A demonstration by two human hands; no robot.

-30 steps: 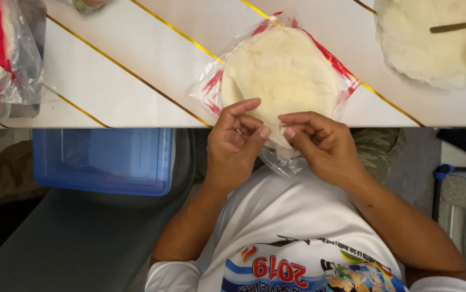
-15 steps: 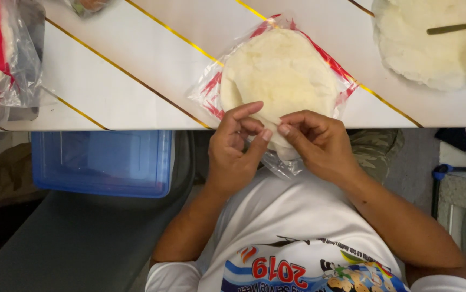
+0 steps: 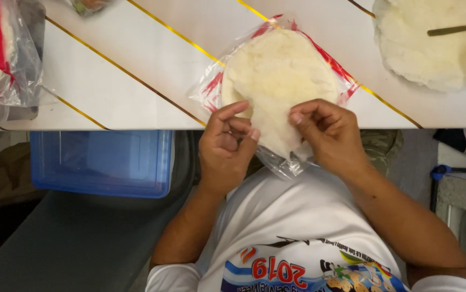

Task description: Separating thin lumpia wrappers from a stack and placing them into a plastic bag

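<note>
Head view: clear bag of pale flat crackers on white worktop, long way toward 12 o'clock. Left hand and right hand both pinching the bag's near end at 6 o'clock, equally close. Blue tub at 9 o'clock.

One camera, worn on the head
It looks straight down, close over the white counter edge, the person's lap and a blue box below.

2 hands, 1 bagged flatbread, 1 blue bin, approx. 2 other bags.
</note>
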